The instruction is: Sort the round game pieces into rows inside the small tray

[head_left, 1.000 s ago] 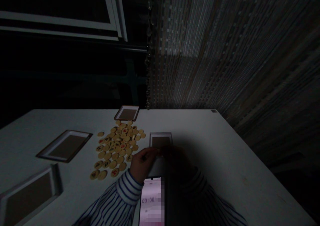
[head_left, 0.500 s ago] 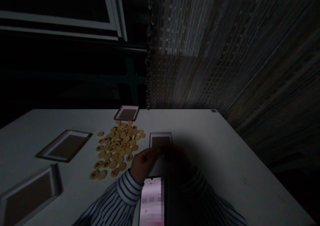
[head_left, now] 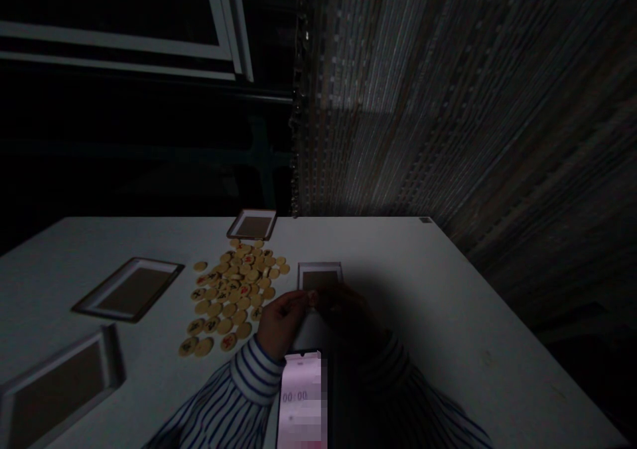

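The scene is dim. My left hand [head_left: 283,320] rests on the white table [head_left: 448,303] with its fingers curled and its fingertips meeting my right hand [head_left: 351,313], which lies in deep shadow. Whether they hold anything I cannot make out. Left of my left hand lies a spread of round tan game pieces [head_left: 233,293] with red and black marks. A small tray [head_left: 320,278] with a brown inside sits just beyond my fingertips. Striped sleeves cover both forearms.
A lit phone screen [head_left: 302,399] showing 00:00 stands at the bottom centre. Three more brown-lined trays lie at the back [head_left: 253,225], middle left [head_left: 128,288] and near left [head_left: 54,383]. A bead curtain [head_left: 448,91] hangs behind the table.
My left hand's fingertips have shifted slightly up and right toward the small tray. Everything else stays put.
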`<control>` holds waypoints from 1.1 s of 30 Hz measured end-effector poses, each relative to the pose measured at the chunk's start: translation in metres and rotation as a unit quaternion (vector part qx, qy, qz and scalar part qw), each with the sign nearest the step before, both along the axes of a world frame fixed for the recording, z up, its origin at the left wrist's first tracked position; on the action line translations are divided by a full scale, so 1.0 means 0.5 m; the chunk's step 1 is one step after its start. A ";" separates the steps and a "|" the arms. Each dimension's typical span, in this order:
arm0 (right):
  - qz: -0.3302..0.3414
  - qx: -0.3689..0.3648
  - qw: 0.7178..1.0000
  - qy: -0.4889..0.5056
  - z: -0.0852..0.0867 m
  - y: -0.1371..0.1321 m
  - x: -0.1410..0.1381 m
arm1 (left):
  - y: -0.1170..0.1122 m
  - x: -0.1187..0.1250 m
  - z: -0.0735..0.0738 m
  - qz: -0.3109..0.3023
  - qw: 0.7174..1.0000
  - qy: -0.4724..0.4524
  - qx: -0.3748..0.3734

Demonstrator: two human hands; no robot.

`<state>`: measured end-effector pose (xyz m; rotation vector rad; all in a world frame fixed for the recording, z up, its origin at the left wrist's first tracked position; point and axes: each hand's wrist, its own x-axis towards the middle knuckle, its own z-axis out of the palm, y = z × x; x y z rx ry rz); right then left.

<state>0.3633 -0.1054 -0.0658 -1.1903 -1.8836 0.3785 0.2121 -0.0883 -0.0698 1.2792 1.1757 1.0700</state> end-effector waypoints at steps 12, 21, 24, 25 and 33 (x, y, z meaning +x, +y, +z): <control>0.006 0.027 0.999 -0.037 -0.004 -0.002 0.006 | -0.001 0.001 -0.012 -0.010 1.000 -0.005 0.026; -0.007 0.055 0.993 -0.102 0.000 -0.002 0.009 | -0.002 -0.004 -0.004 0.004 0.996 0.052 0.069; -0.037 0.068 0.991 -0.110 0.005 0.001 0.018 | 0.001 -0.010 -0.009 0.033 0.991 0.091 0.089; -0.050 0.072 0.990 -0.111 0.007 0.002 0.022 | 0.002 -0.012 -0.012 0.041 0.989 0.102 0.096; -0.099 0.060 0.988 -0.097 0.012 0.002 0.064 | 0.015 -0.023 -0.042 0.045 0.960 0.217 0.169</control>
